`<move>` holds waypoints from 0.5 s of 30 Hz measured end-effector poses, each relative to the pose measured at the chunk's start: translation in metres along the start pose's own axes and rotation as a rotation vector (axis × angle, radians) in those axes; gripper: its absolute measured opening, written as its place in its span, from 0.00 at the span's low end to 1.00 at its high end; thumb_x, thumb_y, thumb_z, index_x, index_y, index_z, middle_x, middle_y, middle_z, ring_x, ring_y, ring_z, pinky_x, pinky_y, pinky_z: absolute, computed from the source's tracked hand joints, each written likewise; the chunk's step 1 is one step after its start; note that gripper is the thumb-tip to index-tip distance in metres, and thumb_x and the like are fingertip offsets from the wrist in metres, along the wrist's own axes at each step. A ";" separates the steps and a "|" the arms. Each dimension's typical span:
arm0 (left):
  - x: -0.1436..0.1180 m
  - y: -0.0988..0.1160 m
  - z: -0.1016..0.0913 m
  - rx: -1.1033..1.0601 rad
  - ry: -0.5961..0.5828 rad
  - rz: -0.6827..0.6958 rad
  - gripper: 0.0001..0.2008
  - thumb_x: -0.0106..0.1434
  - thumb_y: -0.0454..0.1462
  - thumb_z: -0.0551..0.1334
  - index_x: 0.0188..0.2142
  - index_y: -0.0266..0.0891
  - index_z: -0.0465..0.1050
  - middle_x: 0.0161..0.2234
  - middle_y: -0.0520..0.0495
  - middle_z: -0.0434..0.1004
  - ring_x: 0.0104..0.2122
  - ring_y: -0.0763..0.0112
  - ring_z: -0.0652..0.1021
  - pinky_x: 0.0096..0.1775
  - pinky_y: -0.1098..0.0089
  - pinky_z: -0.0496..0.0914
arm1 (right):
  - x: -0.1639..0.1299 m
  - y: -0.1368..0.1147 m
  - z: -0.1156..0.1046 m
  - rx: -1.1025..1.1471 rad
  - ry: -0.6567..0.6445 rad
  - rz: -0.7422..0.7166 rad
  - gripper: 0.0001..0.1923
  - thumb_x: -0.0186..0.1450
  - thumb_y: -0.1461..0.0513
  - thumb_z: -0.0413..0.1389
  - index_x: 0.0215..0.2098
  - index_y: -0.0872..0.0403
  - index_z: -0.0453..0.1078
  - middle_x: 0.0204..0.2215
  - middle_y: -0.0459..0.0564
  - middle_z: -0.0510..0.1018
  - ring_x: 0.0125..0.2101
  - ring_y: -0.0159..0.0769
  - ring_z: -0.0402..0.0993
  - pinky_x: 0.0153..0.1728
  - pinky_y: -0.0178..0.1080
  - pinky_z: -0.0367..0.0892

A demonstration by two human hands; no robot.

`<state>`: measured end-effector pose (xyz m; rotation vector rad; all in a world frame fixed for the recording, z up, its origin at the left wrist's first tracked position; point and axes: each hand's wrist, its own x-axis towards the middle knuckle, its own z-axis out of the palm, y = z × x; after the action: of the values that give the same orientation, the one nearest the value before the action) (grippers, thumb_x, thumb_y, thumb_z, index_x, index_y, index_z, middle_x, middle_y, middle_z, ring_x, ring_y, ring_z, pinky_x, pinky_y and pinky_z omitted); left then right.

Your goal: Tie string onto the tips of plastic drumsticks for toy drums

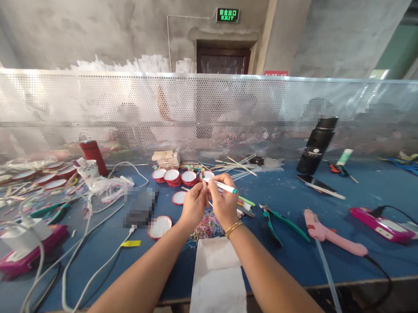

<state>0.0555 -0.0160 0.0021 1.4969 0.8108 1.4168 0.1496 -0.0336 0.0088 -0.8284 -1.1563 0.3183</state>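
Observation:
In front of me, my right hand (223,201) is closed around a white marker (225,187) with a teal end that points right. Fingers pinched, my left hand (194,204) meets the right hand at the marker's other end. It grips something small that I cannot make out. Just beyond the hands stand short stacks of red-rimmed white round pieces (172,176). Another such piece (159,227) lies left of my left wrist. Beneath the hands is a heap of tangled coloured threads (208,226), with a white paper sheet (219,279) hanging over the table edge. More markers (245,203) lie to the right.
Green-handled pliers (285,223), a pink glue gun (333,235) and a black thermos (316,146) are on the right. White cables (84,229), a phone (140,208) and a red bottle (94,156) occupy the left. A perforated metal screen (183,109) runs behind the blue table.

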 end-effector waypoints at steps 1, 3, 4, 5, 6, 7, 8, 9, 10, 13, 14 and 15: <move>0.000 -0.001 0.000 0.001 0.001 0.000 0.26 0.59 0.58 0.64 0.23 0.40 0.65 0.17 0.56 0.62 0.19 0.77 0.63 0.23 0.73 0.57 | 0.000 0.000 0.000 -0.004 0.001 0.002 0.10 0.66 0.55 0.58 0.31 0.50 0.67 0.25 0.43 0.74 0.27 0.35 0.71 0.32 0.37 0.67; 0.001 -0.002 -0.001 0.001 -0.001 0.000 0.25 0.59 0.58 0.65 0.23 0.40 0.65 0.18 0.56 0.62 0.18 0.77 0.63 0.22 0.73 0.57 | 0.001 0.002 0.000 -0.019 0.017 0.001 0.09 0.67 0.55 0.58 0.32 0.50 0.67 0.26 0.44 0.74 0.28 0.36 0.72 0.33 0.38 0.67; 0.001 -0.002 -0.001 0.001 -0.003 0.001 0.25 0.59 0.58 0.65 0.24 0.40 0.66 0.18 0.56 0.63 0.18 0.77 0.63 0.22 0.73 0.57 | 0.001 0.002 -0.001 -0.026 0.031 -0.002 0.09 0.67 0.55 0.57 0.32 0.50 0.66 0.26 0.44 0.74 0.29 0.36 0.72 0.33 0.38 0.68; 0.001 -0.002 -0.001 0.002 -0.004 0.003 0.24 0.59 0.58 0.65 0.25 0.40 0.67 0.18 0.56 0.63 0.18 0.77 0.63 0.22 0.73 0.57 | 0.002 0.003 -0.001 -0.031 0.046 -0.006 0.09 0.67 0.55 0.57 0.32 0.50 0.66 0.26 0.44 0.74 0.29 0.36 0.72 0.33 0.38 0.67; 0.002 -0.002 -0.001 0.001 -0.004 0.004 0.24 0.59 0.58 0.65 0.25 0.39 0.68 0.18 0.56 0.63 0.18 0.77 0.63 0.22 0.73 0.57 | 0.002 0.003 -0.001 -0.030 0.057 -0.009 0.09 0.67 0.55 0.57 0.32 0.50 0.66 0.26 0.44 0.74 0.28 0.36 0.72 0.33 0.38 0.67; 0.002 -0.002 -0.001 0.000 -0.004 0.006 0.24 0.59 0.58 0.65 0.26 0.39 0.68 0.18 0.56 0.64 0.18 0.77 0.63 0.22 0.73 0.57 | 0.002 0.003 -0.001 -0.023 0.062 -0.010 0.09 0.67 0.55 0.57 0.32 0.51 0.66 0.26 0.44 0.74 0.28 0.35 0.72 0.33 0.38 0.67; 0.002 -0.002 -0.001 -0.002 -0.004 0.008 0.24 0.59 0.58 0.65 0.25 0.39 0.68 0.18 0.56 0.64 0.18 0.77 0.63 0.22 0.73 0.57 | 0.002 0.002 -0.001 -0.010 0.057 -0.008 0.09 0.67 0.55 0.57 0.32 0.51 0.66 0.26 0.43 0.74 0.28 0.35 0.71 0.32 0.38 0.67; 0.002 -0.002 -0.001 -0.003 -0.004 0.008 0.24 0.58 0.58 0.65 0.25 0.40 0.67 0.18 0.56 0.63 0.18 0.77 0.63 0.22 0.73 0.57 | 0.002 0.002 0.000 0.002 0.045 -0.005 0.09 0.67 0.55 0.57 0.32 0.51 0.66 0.26 0.43 0.74 0.27 0.35 0.71 0.32 0.38 0.67; 0.001 -0.002 -0.001 -0.003 -0.004 0.008 0.25 0.58 0.58 0.65 0.24 0.40 0.66 0.18 0.56 0.63 0.18 0.77 0.63 0.22 0.73 0.57 | 0.001 0.001 0.000 0.010 0.028 -0.003 0.09 0.66 0.55 0.57 0.31 0.51 0.67 0.26 0.43 0.73 0.27 0.35 0.71 0.32 0.37 0.67; 0.001 -0.002 0.000 0.003 -0.007 0.004 0.25 0.58 0.58 0.65 0.23 0.40 0.64 0.17 0.56 0.63 0.18 0.76 0.63 0.22 0.73 0.56 | 0.000 0.000 0.000 0.006 -0.009 0.001 0.10 0.67 0.55 0.57 0.31 0.51 0.67 0.25 0.43 0.73 0.27 0.35 0.71 0.32 0.37 0.67; 0.001 -0.003 0.000 0.005 -0.006 0.003 0.25 0.58 0.58 0.65 0.23 0.40 0.64 0.17 0.56 0.63 0.18 0.76 0.63 0.22 0.73 0.56 | 0.001 0.000 0.000 0.001 -0.008 0.001 0.10 0.67 0.55 0.57 0.31 0.51 0.67 0.25 0.43 0.73 0.27 0.35 0.71 0.32 0.37 0.67; 0.001 -0.003 -0.001 0.008 -0.005 0.003 0.25 0.59 0.57 0.64 0.24 0.40 0.65 0.17 0.56 0.63 0.18 0.77 0.63 0.22 0.73 0.56 | 0.001 0.000 0.000 -0.006 -0.001 0.001 0.10 0.67 0.55 0.57 0.31 0.51 0.67 0.25 0.43 0.74 0.27 0.35 0.72 0.32 0.38 0.67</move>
<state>0.0552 -0.0143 -0.0002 1.5080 0.8118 1.4130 0.1500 -0.0328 0.0090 -0.8340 -1.1582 0.3169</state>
